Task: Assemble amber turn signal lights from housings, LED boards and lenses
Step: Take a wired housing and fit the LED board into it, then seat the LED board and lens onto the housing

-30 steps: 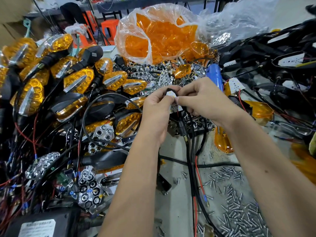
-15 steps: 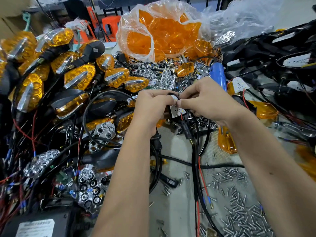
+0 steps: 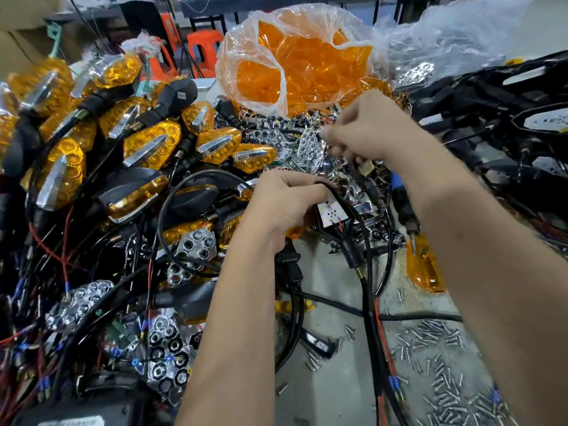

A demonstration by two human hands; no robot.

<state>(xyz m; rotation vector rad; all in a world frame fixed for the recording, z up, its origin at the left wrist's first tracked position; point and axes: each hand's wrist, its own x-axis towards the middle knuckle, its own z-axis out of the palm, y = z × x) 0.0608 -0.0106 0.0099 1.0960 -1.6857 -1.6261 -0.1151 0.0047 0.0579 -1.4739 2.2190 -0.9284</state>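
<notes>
My left hand [image 3: 282,204] grips a black housing with a white LED board [image 3: 331,211] seated in it; a red and a black wire run down from the board. My right hand [image 3: 368,127] is apart from the housing, higher up and blurred by motion. Its curled fingers hover over a heap of chrome reflectors [image 3: 307,142]. Whether it holds anything is unclear. A clear bag of amber lenses [image 3: 295,66] stands behind the heap.
Finished amber turn signals [image 3: 150,146] with black stems pile up at the left among tangled wires. A blue screwdriver [image 3: 402,204] and one loose amber lens [image 3: 424,269] lie to the right. Several screws [image 3: 445,379] litter the near right. Black housings [image 3: 491,103] fill the far right.
My right hand has let go of the LED board and moved up and away to the reflector heap. The left hand keeps hold of the housing, with the board now uncovered.
</notes>
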